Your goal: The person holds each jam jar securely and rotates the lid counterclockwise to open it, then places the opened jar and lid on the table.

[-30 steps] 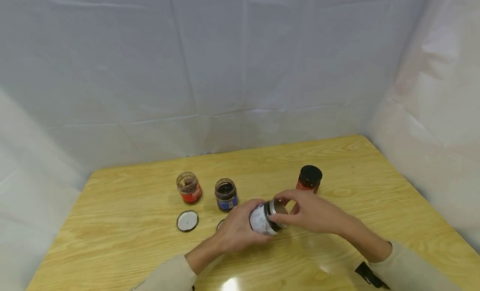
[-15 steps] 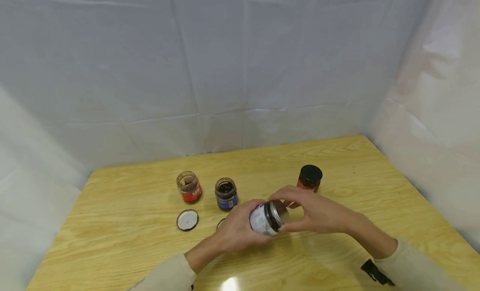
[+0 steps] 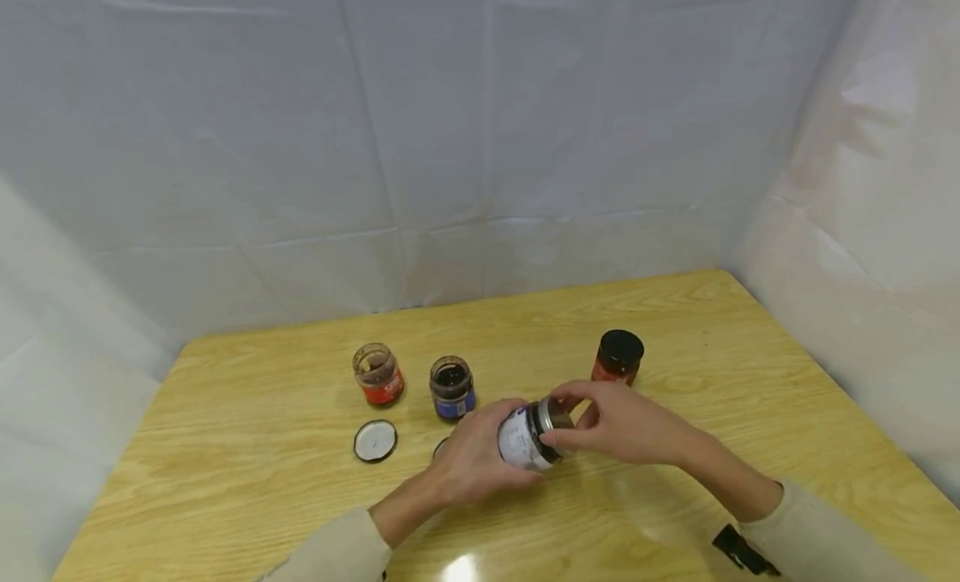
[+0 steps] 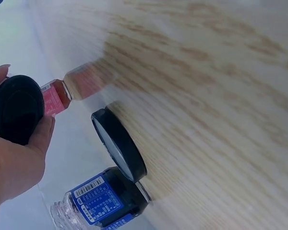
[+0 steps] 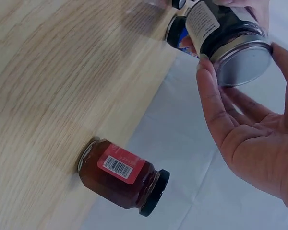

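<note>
My left hand [image 3: 474, 461] grips the body of a dark jar with a white label [image 3: 517, 440], tilted to the right above the table. In the left wrist view its round dark base [image 4: 17, 109] faces the camera. My right hand [image 3: 626, 425] pinches the rim of the jar's silver lid [image 5: 244, 64] between thumb and fingers, and the lid sits on the jar's mouth. Just beyond the right hand stands a jar with a red label and a black lid [image 3: 619, 355].
Behind the left hand stand an uncapped red-label jar [image 3: 379, 377] and an uncapped blue-label jar [image 3: 452, 390]. One loose lid [image 3: 375, 441] lies face up on the wooden table [image 3: 247, 449]; another lid [image 4: 119, 143] is partly hidden by the left hand in the head view. White sheeting [image 3: 450, 148] surrounds the table.
The right thumb and fingers have shifted back and forth around the silver lid, first toward its near edge, then up again. The left hand and the jar have stayed in place.
</note>
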The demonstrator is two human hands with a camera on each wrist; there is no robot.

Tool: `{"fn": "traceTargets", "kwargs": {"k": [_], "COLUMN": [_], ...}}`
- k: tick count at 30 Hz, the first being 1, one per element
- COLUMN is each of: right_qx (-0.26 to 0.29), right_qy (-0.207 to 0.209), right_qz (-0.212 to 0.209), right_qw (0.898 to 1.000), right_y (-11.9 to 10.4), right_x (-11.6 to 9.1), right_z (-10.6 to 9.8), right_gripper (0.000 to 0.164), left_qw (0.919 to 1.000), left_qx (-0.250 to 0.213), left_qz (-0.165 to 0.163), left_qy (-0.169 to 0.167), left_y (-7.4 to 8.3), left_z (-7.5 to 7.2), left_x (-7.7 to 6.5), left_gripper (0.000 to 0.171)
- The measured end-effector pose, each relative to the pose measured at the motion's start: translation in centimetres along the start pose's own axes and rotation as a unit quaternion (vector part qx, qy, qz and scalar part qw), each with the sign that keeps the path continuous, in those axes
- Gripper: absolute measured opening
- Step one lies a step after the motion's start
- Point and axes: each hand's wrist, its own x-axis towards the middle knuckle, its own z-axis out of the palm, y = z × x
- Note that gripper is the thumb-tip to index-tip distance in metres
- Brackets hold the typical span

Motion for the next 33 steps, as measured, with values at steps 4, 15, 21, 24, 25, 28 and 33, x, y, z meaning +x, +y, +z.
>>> {"fn": "traceTargets", "kwargs": {"k": [4,15,21,24,25,28,33], "right_qx": [-0.001,-0.036,0.008,0.01,0.006,0.004,0.01], "right_qy": [-0.004,-0.039,-0.039,-0.025,-0.021,-0.017,-0.027], "right_qz": [-0.03,-0.157,-0.028,0.011,0.014,0.005,-0.03], "right_qw": [1.0,0.986,0.999,1.0,1.0,1.0,0.999], "right_y": [0.3,1.2,0.3,-0.2,-0.4,-0.5,-0.2], "right_x": [-0.2,-0.3,-0.1,0.0,0.1,0.0,-0.3], "right_z": [-0.2,-0.7,-0.5,-0.3,-0.3,-0.2,-0.4], "right_gripper": [0.064,0.061,0.061,0.055,0.054,0.055,0.057], "left_qw": [0.9999,0.9995,0.999,0.9993,0.9994,0.9997,0.9996], "left_qx": [-0.01,-0.027,-0.039,-0.033,-0.029,-0.02,-0.023], "left_qz": [-0.001,-0.008,-0.017,-0.015,-0.014,-0.007,0.002], "left_qy": [0.002,-0.014,-0.009,-0.008,-0.008,-0.009,-0.015], "left_y": [0.0,-0.3,-0.3,-0.3,-0.3,-0.4,-0.4], "left_z": [-0.1,0.1,0.0,0.0,0.1,0.1,0.2], "left_x": [0.0,-0.2,0.0,0.1,0.1,0.0,0.0], "left_gripper": [0.066,0.07,0.071,0.069,0.069,0.07,0.068]}}
